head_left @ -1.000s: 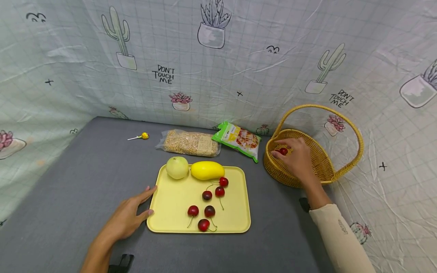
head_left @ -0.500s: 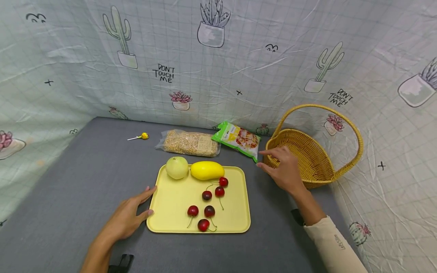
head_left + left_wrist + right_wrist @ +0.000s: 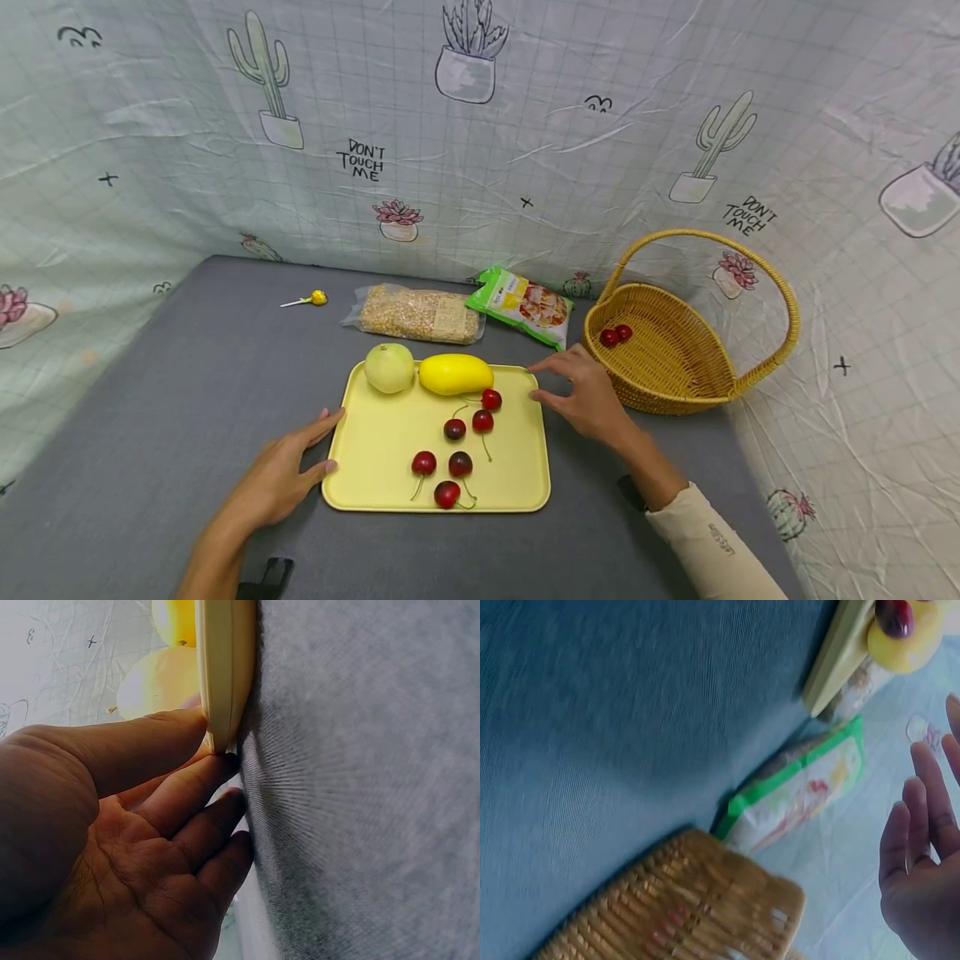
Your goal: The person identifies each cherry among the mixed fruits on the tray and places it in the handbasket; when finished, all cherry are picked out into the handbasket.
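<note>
One left hand [image 3: 273, 475], thumb and fingers apart, touching the left rim of one tray [image 3: 375, 442]. One lollipop [image 3: 318, 297] beyond, well apart. On tray: one green fruit [image 3: 389, 368], one yellow fruit [image 3: 456, 375], six cherries [image 3: 461, 464]. Behind tray: one corn bag [image 3: 397, 312], one green bag [image 3: 517, 304] just beside it. Right hand [image 3: 588, 396]: thumb and fingers apart, nothing held, at tray's right rim, contact unclear; all six cherries lie left of it. One basket [image 3: 667, 350] to its right, two more cherries [image 3: 609, 337] inside.
</note>
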Demonstrator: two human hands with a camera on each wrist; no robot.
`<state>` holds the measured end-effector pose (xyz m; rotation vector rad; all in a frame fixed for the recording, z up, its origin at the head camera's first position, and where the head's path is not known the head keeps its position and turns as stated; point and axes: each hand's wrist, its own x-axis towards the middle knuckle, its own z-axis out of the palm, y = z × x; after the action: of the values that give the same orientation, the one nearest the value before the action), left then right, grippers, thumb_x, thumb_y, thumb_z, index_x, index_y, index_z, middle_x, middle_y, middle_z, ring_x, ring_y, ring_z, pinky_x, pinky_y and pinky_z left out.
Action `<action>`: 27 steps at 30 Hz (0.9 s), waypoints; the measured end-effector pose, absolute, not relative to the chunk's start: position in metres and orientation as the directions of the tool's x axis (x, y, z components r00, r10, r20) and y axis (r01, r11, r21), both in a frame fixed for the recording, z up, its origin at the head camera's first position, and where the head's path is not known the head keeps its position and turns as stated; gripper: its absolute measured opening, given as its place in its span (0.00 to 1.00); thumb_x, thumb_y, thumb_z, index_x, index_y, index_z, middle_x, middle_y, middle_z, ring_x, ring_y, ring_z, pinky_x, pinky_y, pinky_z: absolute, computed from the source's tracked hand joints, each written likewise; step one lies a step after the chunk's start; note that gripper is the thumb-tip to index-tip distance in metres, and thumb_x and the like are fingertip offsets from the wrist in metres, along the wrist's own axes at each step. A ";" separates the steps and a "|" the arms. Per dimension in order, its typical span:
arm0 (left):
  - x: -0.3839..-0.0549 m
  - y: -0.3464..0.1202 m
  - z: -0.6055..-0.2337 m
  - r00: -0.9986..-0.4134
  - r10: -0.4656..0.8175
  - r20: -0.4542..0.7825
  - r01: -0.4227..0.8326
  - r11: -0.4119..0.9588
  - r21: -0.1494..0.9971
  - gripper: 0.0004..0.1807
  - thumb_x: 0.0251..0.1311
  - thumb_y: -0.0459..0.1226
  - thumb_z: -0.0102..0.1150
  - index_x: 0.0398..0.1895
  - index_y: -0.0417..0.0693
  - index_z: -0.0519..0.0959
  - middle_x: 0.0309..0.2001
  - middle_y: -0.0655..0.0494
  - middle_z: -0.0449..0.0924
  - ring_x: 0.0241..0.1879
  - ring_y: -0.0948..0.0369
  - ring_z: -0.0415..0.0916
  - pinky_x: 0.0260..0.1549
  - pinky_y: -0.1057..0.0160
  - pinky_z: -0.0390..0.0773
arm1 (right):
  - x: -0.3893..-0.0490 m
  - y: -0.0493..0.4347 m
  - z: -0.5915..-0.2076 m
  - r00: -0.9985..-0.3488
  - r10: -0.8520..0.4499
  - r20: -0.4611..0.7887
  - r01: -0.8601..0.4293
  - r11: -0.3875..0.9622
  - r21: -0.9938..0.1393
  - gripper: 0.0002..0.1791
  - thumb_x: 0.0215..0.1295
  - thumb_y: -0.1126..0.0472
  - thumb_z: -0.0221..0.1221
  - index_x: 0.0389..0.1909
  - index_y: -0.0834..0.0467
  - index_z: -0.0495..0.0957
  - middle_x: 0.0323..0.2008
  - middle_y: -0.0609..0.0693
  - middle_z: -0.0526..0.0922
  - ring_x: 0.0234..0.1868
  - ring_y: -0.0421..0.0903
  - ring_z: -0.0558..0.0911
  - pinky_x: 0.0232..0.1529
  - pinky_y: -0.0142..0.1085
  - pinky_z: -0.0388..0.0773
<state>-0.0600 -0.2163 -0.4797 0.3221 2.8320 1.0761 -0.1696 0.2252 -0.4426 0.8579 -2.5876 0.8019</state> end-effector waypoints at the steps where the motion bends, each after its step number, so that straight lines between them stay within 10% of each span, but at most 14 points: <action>1: -0.060 -0.216 -0.480 -0.973 0.230 -0.011 0.164 0.730 0.664 0.41 0.66 0.32 0.70 0.82 0.48 0.66 0.77 0.31 0.64 0.76 0.33 0.64 0.67 0.27 0.71 | -0.170 0.223 -0.444 -0.780 -0.464 0.420 -0.620 0.664 -0.417 0.19 0.58 0.58 0.80 0.51 0.50 0.91 0.47 0.47 0.91 0.45 0.44 0.77 0.45 0.43 0.80; 27: -0.060 -0.216 -0.479 -0.975 0.222 -0.015 0.157 0.735 0.660 0.42 0.67 0.33 0.70 0.83 0.49 0.66 0.78 0.31 0.64 0.76 0.33 0.65 0.66 0.27 0.71 | -0.178 0.180 -0.466 -0.737 -0.640 0.217 -0.662 0.619 -0.423 0.17 0.65 0.61 0.74 0.54 0.49 0.90 0.49 0.47 0.90 0.45 0.44 0.72 0.44 0.36 0.70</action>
<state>-0.0597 -0.2162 -0.4792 0.3116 2.8388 1.0664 -0.1782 0.1804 -0.4662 1.1209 -2.7857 0.7569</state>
